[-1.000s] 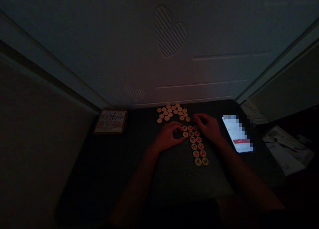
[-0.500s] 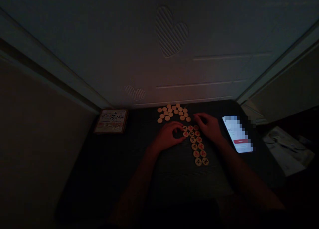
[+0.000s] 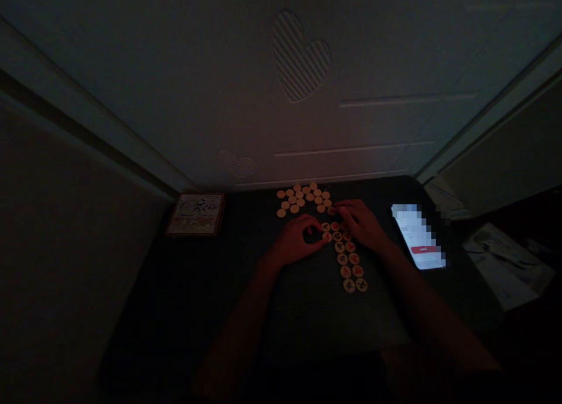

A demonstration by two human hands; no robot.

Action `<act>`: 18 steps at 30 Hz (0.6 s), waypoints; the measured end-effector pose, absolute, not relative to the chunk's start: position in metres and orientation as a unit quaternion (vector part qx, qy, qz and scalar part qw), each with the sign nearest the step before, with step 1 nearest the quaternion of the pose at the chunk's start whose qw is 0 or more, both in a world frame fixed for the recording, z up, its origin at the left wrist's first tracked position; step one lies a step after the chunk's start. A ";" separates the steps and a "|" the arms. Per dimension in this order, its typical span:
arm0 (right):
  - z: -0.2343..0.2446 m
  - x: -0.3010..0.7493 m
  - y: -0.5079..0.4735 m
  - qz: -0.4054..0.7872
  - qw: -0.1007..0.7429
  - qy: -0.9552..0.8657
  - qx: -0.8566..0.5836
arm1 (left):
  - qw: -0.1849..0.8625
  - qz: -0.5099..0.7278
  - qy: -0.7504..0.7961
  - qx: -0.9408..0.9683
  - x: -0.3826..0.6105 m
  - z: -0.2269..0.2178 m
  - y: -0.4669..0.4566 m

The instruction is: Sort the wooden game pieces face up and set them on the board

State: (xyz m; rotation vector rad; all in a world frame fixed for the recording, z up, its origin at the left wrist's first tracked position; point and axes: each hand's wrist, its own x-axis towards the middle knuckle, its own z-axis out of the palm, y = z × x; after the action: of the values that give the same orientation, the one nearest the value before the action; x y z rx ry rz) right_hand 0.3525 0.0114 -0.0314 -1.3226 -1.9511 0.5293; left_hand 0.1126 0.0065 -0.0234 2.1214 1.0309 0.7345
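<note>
Round pale game discs lie on a dark table [image 3: 197,287] in dim light. A cluster of blank-faced discs [image 3: 302,198] sits at the far edge. A double row of discs with red and black marks [image 3: 346,257] runs toward me. My left hand [image 3: 296,240] rests curled beside the top of this row, its fingertips touching a marked disc. My right hand [image 3: 360,222] lies over the row's top right, fingers reaching to the nearest blank disc. What each hand holds is too dark to make out.
A lit phone [image 3: 419,237] lies on the table right of my right hand. A square printed box [image 3: 195,214] sits at the far left. Papers [image 3: 504,263] lie off the table's right side. A white panel with heart reliefs [image 3: 301,55] stands behind.
My right hand has shifted slightly left, toward the blank discs and over the top of the marked row. The left hand has barely moved.
</note>
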 end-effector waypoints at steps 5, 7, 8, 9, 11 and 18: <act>-0.035 0.353 0.013 0.197 0.347 -0.758 -0.517 | 0.320 0.280 0.394 0.814 0.113 -0.024 0.006; -0.037 0.353 0.013 0.196 0.345 -0.755 -0.523 | 0.322 0.279 0.394 0.814 0.113 -0.025 0.006; -0.038 0.353 0.013 0.196 0.345 -0.753 -0.524 | 0.323 0.279 0.394 0.814 0.113 -0.025 0.006; -0.038 0.353 0.014 0.196 0.345 -0.752 -0.526 | 0.324 0.279 0.395 0.813 0.113 -0.025 0.007; -0.039 0.354 0.014 0.192 0.346 -0.751 -0.529 | 0.323 0.281 0.398 0.811 0.113 -0.025 0.007; -0.040 0.359 0.016 0.138 0.354 -0.737 -0.558 | 0.326 0.306 0.397 0.802 0.113 -0.026 0.009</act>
State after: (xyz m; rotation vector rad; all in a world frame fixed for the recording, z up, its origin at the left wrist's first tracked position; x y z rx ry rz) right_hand 0.3590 0.0160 -0.0402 -1.4430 -1.9060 0.3560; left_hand 0.1128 0.0093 -0.0261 2.1018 1.0394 0.8019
